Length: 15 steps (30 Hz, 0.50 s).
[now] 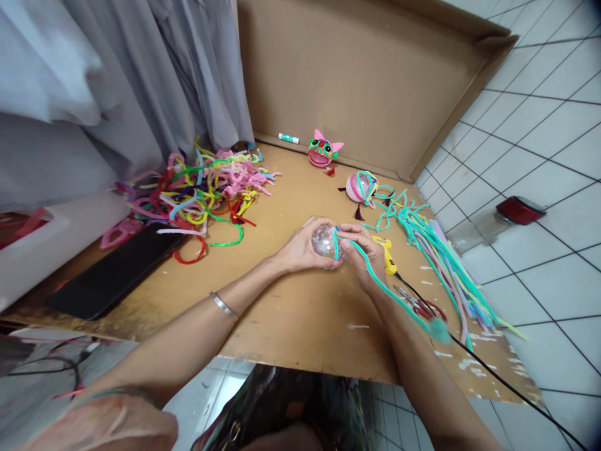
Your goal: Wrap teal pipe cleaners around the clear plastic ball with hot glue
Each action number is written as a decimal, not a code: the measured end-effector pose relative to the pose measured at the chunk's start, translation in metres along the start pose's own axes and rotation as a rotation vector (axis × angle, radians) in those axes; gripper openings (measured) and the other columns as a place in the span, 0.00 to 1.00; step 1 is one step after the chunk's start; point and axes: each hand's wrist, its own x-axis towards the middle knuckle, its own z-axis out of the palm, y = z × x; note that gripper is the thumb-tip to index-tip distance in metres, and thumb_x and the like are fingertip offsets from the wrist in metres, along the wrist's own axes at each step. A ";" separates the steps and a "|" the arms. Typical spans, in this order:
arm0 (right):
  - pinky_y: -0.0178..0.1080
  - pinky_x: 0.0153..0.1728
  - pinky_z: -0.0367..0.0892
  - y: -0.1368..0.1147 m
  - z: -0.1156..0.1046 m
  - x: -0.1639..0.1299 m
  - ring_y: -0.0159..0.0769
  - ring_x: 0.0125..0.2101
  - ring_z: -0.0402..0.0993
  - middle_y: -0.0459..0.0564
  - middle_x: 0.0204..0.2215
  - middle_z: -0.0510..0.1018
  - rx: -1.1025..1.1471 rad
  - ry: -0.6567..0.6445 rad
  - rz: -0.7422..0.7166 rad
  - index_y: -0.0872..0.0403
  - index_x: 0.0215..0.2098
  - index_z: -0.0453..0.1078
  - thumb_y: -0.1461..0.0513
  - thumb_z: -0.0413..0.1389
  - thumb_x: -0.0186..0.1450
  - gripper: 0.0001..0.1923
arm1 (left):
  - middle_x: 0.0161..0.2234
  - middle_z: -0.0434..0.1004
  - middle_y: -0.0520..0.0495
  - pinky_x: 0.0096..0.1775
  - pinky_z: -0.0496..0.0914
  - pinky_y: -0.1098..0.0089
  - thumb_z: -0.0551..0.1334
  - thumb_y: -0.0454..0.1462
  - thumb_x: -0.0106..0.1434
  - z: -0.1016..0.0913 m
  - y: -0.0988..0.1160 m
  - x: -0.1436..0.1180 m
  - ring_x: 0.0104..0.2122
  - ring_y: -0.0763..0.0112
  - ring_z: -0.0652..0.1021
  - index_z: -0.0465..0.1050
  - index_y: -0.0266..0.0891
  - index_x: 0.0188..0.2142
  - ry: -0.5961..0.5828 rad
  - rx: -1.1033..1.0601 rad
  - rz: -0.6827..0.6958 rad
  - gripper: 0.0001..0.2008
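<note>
Two bare hands are brought together over a worn wooden board (300,313). A clear, glittery round ball (325,242) is cupped in the left hand (300,247), its fingers curled closed around the far side. A fuzzy teal pipe cleaner (389,291) is pinched against the ball by the right hand (364,250), fingers bent shut over it; its long tail is trailed back along the right forearm. A metal bangle is worn on the left wrist. Just right of the hands, a yellow glue gun (385,254) is seen, then a bundle of pastel stems (441,263). Left, well apart, a tangled multicoloured pile (201,188) is spread.
</note>
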 end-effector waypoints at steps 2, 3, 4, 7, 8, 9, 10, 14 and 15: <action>0.46 0.52 0.70 0.000 0.000 0.000 0.39 0.47 0.74 0.50 0.43 0.78 -0.003 0.010 -0.002 0.46 0.38 0.81 0.52 0.61 0.63 0.09 | 0.48 0.72 0.45 0.50 0.71 0.60 0.76 0.41 0.41 0.000 0.000 0.000 0.47 0.60 0.75 0.69 0.40 0.49 0.000 -0.037 -0.018 0.34; 0.46 0.52 0.70 0.000 0.000 0.000 0.39 0.47 0.75 0.50 0.43 0.78 -0.005 0.017 0.002 0.46 0.37 0.81 0.52 0.62 0.63 0.09 | 0.47 0.72 0.45 0.50 0.71 0.61 0.76 0.41 0.41 0.000 0.000 0.000 0.47 0.61 0.76 0.69 0.40 0.49 -0.003 -0.050 -0.027 0.35; 0.46 0.52 0.70 0.000 0.000 0.000 0.39 0.47 0.75 0.50 0.43 0.78 -0.008 0.026 0.005 0.46 0.37 0.81 0.52 0.62 0.63 0.09 | 0.48 0.72 0.45 0.50 0.70 0.61 0.76 0.41 0.41 0.000 0.000 0.000 0.47 0.61 0.75 0.69 0.40 0.49 -0.006 -0.058 -0.036 0.35; 0.46 0.51 0.70 0.000 0.001 0.000 0.39 0.46 0.75 0.50 0.42 0.79 -0.004 0.056 0.020 0.47 0.35 0.81 0.52 0.62 0.62 0.10 | 0.48 0.72 0.44 0.52 0.70 0.60 0.76 0.40 0.41 0.000 -0.002 0.001 0.48 0.60 0.75 0.68 0.40 0.50 -0.009 -0.056 -0.052 0.36; 0.46 0.51 0.70 0.000 0.001 0.000 0.40 0.46 0.75 0.50 0.41 0.79 0.002 0.063 0.029 0.47 0.35 0.81 0.51 0.62 0.62 0.10 | 0.49 0.72 0.44 0.52 0.70 0.60 0.76 0.40 0.41 0.000 -0.003 0.001 0.49 0.59 0.75 0.68 0.40 0.51 -0.011 -0.055 -0.053 0.37; 0.46 0.51 0.70 0.000 0.001 0.001 0.40 0.46 0.75 0.50 0.41 0.80 0.009 0.069 0.038 0.47 0.35 0.81 0.51 0.62 0.62 0.11 | 0.49 0.72 0.44 0.53 0.69 0.60 0.76 0.40 0.41 0.000 -0.004 0.001 0.49 0.59 0.75 0.68 0.40 0.51 -0.015 -0.055 -0.053 0.37; 0.46 0.51 0.70 0.000 0.001 0.001 0.40 0.46 0.75 0.50 0.41 0.80 0.017 0.075 0.048 0.47 0.34 0.81 0.51 0.61 0.62 0.10 | 0.49 0.72 0.44 0.53 0.69 0.60 0.76 0.39 0.41 0.000 -0.005 0.001 0.49 0.59 0.75 0.68 0.40 0.51 -0.019 -0.057 -0.052 0.37; 0.46 0.51 0.70 0.001 0.001 0.001 0.40 0.47 0.75 0.49 0.42 0.80 0.015 0.073 0.054 0.47 0.34 0.81 0.53 0.61 0.63 0.09 | 0.49 0.73 0.44 0.54 0.69 0.59 0.76 0.39 0.40 0.000 -0.004 0.001 0.50 0.58 0.75 0.68 0.40 0.51 -0.021 -0.067 -0.061 0.37; 0.46 0.52 0.69 0.001 0.001 0.002 0.40 0.47 0.75 0.49 0.42 0.80 0.006 0.067 0.050 0.47 0.34 0.80 0.53 0.60 0.63 0.09 | 0.49 0.73 0.44 0.54 0.69 0.59 0.76 0.39 0.40 0.000 -0.004 0.001 0.50 0.58 0.75 0.69 0.40 0.51 -0.021 -0.072 -0.067 0.37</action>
